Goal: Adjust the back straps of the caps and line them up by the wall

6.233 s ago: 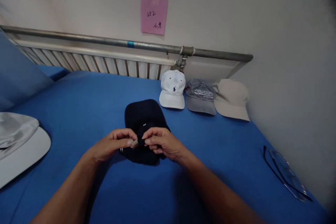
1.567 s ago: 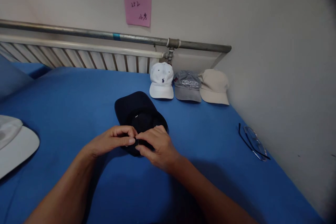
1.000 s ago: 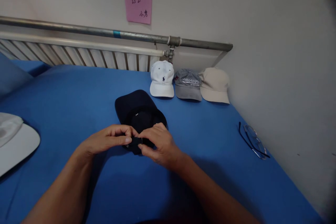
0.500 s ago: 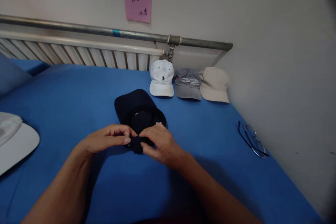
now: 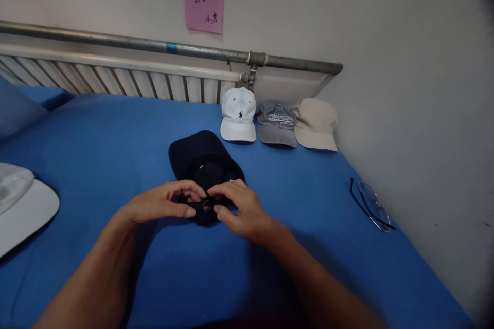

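Note:
A dark navy baseball cap (image 5: 200, 151) lies upside down on the blue surface, its brim pointing away to the upper left and its inside showing. At its near edge is the back strap, where a buckle seems to show between my fingertips. My left hand (image 5: 162, 202) pinches the left part of the strap between thumb and fingers. From the right, my right hand (image 5: 245, 211) grips the strap's other side with thumb and index finger. The fingertips partly hide the strap.
A white cap (image 5: 238, 115), a grey cap (image 5: 277, 122) and a beige cap (image 5: 316, 123) stand in a row at the back. Eyeglasses (image 5: 372, 205) lie near the right edge by the wall. Another white cap (image 5: 29, 211) is at far left. A radiator (image 5: 127, 79) borders the back.
My fingers have shifted slightly on the strap, and a small gap or buckle now shows between them. My right hand has moved a little to the right. The other caps stay put.

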Demonstrator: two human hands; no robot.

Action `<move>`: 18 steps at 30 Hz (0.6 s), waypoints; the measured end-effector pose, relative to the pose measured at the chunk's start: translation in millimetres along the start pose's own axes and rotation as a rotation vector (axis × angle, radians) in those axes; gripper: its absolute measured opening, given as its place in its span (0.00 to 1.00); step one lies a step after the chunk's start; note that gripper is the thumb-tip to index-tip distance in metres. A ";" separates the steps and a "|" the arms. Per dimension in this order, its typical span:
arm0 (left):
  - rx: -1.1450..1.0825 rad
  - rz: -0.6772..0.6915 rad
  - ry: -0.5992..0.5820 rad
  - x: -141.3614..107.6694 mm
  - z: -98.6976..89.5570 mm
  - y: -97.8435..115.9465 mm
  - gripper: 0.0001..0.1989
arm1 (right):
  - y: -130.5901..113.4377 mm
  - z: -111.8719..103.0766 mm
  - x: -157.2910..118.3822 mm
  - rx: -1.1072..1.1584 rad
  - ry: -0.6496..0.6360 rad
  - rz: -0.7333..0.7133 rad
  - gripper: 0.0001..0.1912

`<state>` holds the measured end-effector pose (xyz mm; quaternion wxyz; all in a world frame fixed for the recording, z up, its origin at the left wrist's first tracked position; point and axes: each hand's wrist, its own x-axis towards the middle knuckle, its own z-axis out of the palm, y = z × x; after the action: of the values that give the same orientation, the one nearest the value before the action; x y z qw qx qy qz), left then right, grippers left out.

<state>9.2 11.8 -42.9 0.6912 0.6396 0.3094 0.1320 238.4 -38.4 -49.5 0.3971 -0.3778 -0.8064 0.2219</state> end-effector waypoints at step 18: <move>0.263 0.039 -0.093 -2.0 -5.0 -1.3 0.16 | 13.0 -26.7 0.2 -0.082 -0.139 -0.014 0.21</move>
<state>4.4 14.5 -43.6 0.6122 0.7362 0.2790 0.0738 265.6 -28.7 -42.3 0.3259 -0.3718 -0.8430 0.2118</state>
